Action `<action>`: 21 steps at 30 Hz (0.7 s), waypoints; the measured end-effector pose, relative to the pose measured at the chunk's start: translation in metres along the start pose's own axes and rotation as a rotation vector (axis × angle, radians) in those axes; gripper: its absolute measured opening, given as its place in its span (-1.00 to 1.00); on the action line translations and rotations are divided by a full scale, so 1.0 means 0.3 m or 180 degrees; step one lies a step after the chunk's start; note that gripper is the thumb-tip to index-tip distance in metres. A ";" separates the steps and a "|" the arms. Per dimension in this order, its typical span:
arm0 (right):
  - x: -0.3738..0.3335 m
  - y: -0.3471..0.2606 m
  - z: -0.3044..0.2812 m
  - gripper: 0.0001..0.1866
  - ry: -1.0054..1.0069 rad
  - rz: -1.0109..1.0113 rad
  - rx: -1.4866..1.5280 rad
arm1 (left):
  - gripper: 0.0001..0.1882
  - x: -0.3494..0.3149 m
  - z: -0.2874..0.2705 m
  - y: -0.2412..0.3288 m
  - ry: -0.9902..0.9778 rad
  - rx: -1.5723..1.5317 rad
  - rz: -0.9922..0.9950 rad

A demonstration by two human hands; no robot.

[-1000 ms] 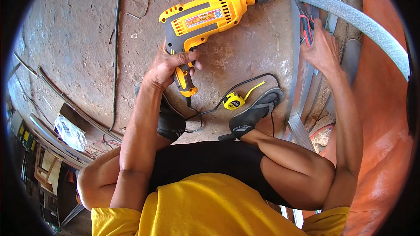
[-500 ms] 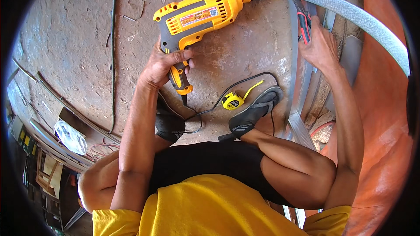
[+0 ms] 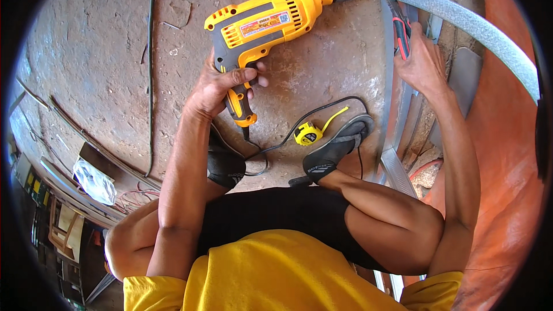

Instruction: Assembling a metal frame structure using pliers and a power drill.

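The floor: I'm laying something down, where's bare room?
Fairly open floor lies between the drill, its cord and the metal channel, and left of the long black cable. Crowded: around the right hand, with its red-handled tool and a metal strip, and between the feet, with the tape measure.

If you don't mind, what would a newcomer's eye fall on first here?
Probably the large yellow and grey drill in the left hand, top centre. Next, the long silvery metal strip at upper right and the red and black pliers in the right hand near its end. Then the small yellow tape measure near the middle.
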State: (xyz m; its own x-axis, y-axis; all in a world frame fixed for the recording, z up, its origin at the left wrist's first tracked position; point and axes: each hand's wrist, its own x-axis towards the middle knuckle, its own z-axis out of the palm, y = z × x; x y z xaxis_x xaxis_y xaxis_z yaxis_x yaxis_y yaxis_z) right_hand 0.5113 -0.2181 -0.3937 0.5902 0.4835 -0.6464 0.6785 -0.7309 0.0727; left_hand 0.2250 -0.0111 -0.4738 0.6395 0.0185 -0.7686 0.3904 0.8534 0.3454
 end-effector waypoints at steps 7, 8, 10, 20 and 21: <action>0.002 0.008 0.013 -0.56 0.0019 -0.0066 -0.0006 | -0.45 0.010 -0.026 -0.014 -0.0158 0.0048 0.0094; 0.000 0.015 0.022 -0.60 0.0130 -0.0123 0.0007 | -0.45 0.013 -0.027 -0.014 -0.0164 0.0139 0.0139; -0.001 0.019 0.027 -0.64 0.0241 -0.0181 0.0022 | -0.45 0.005 0.002 0.003 -0.0160 0.0031 0.0082; 0.000 -0.005 -0.001 -0.55 -0.0029 -0.0015 -0.0002 | -0.43 0.009 -0.008 0.000 -0.0087 0.0109 0.0185; -0.002 -0.005 -0.004 -0.55 -0.0019 -0.0025 -0.0004 | -0.43 0.006 -0.005 0.003 -0.0085 0.0106 0.0184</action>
State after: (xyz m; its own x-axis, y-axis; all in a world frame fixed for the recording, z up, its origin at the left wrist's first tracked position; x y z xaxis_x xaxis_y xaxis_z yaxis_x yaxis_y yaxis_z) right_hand 0.5103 -0.2167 -0.3925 0.5822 0.4863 -0.6516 0.6837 -0.7265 0.0686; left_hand 0.2255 -0.0095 -0.4756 0.6789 0.0529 -0.7323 0.3739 0.8335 0.4069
